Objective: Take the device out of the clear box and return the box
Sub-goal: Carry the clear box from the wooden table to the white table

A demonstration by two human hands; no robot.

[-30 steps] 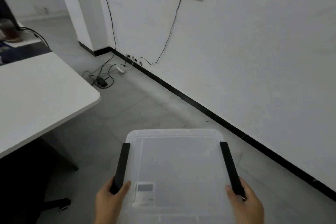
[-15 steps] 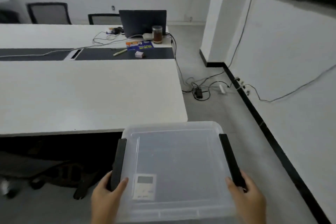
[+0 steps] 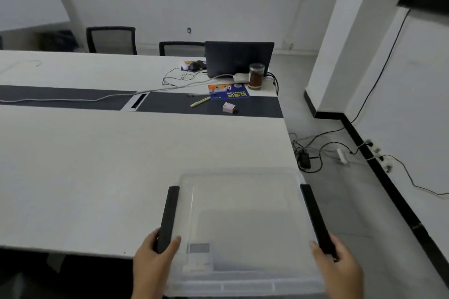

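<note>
I carry a clear plastic box [image 3: 245,216] with its lid on and a black latch along each side. My left hand [image 3: 153,267] grips the left latch near its front end, and my right hand [image 3: 340,267] grips the right latch. Through the lid a small white device [image 3: 198,256] with a grey screen shows at the box's near left. The box's far part hangs over the near right corner of the white table [image 3: 109,177].
At the table's far right lie a dark laptop [image 3: 239,58], a brown jar [image 3: 255,76], a blue leaflet [image 3: 228,92], a pen [image 3: 200,101] and a small pink box [image 3: 228,107]. Cables and a power strip [image 3: 341,155] lie on the floor by the right wall. Two chairs stand behind the table.
My view has swung left from the wall and floor to the table. The box, held the same way, has come forward over the table's near corner.
</note>
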